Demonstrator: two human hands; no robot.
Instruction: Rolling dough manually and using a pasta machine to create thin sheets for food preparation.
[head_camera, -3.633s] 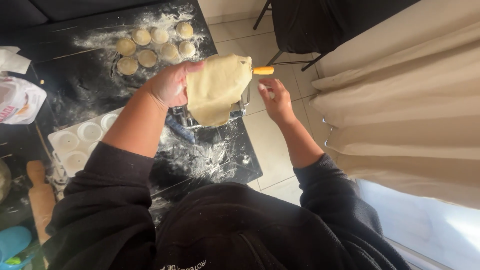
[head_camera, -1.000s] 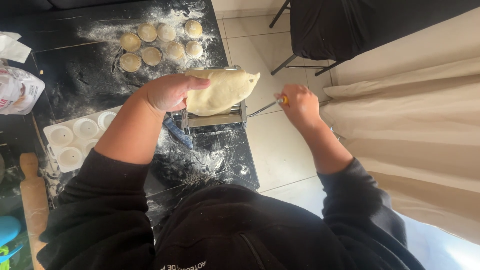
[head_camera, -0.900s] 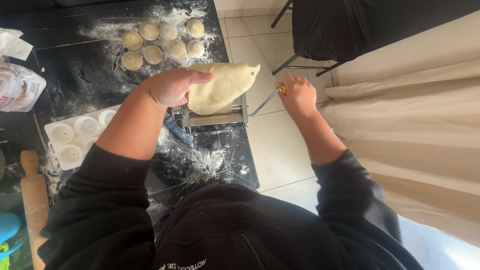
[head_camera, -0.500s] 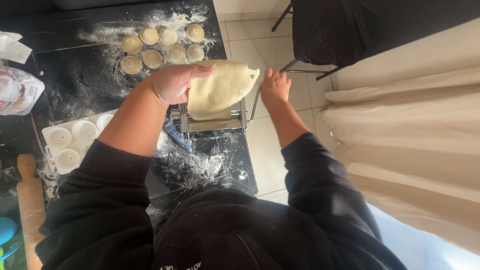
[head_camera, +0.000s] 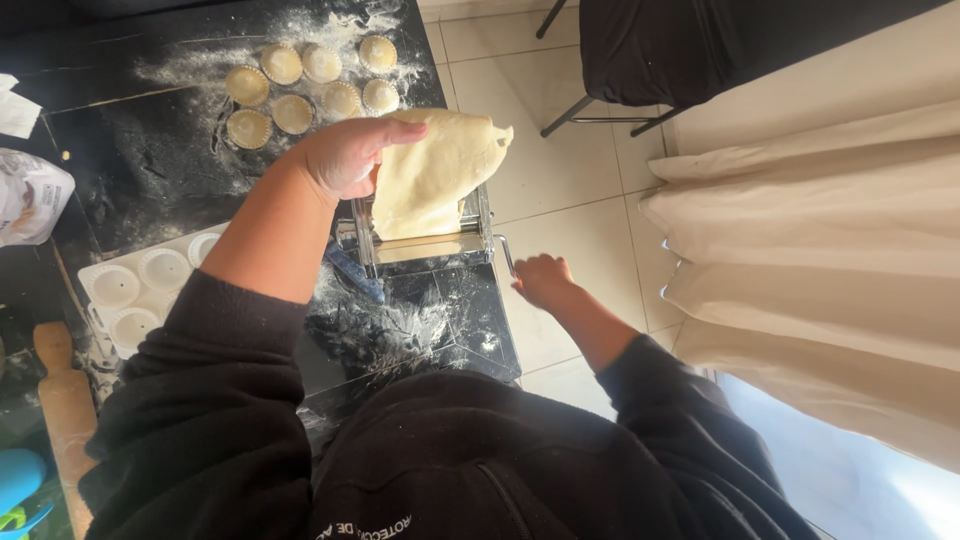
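My left hand holds up a pale sheet of dough whose lower end feeds into the metal pasta roller clamped at the edge of the black floured table. My right hand is closed around the roller's crank handle at its right side, low beside the table edge.
Several filled dough cups lie on flour at the far side of the table. A white mould tray and a wooden rolling pin are to the left, with a flour bag. A black chair and cream curtain stand right.
My right hand has swung the crank from high beside the dough down to low beside the table edge. My left hand keeps the dough sheet held above the roller.
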